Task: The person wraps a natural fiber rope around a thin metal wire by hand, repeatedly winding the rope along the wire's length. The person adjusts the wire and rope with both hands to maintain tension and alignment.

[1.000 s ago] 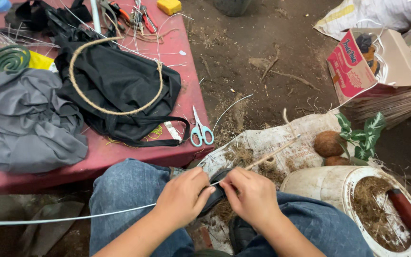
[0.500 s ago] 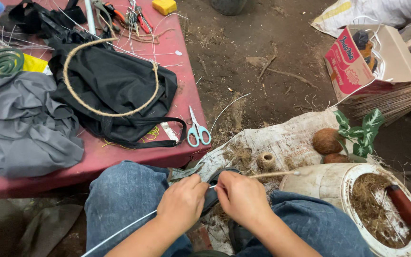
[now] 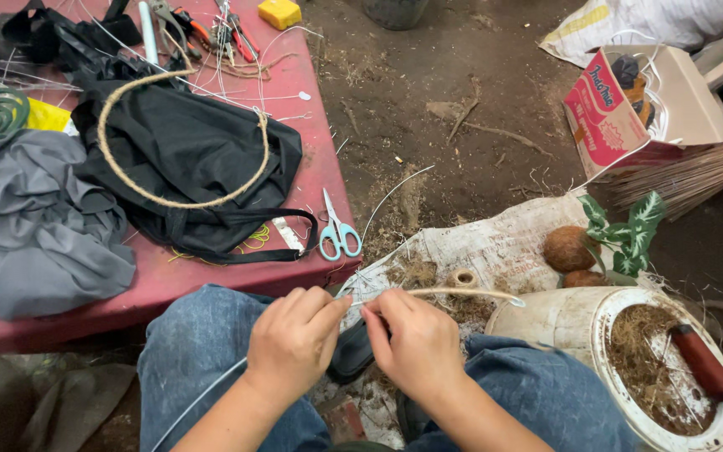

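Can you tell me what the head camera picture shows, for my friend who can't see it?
Two hands, the left hand and right hand, pinch a thin wire partly wrapped in tan twine above denim-clad knees. Nearby, a red table holds scissors, a black bag and a twine hoop.

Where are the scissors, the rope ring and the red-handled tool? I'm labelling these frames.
scissors [image 3: 338, 232], head view, on the pivot above the blue handles.
rope ring [image 3: 179, 202], head view, on its near arc.
red-handled tool [image 3: 699, 362], head view, mid-handle.

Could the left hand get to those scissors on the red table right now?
Probably yes: the scissors lie at the table edge just beyond the left hand, nothing between, though its fingers pinch a wire.
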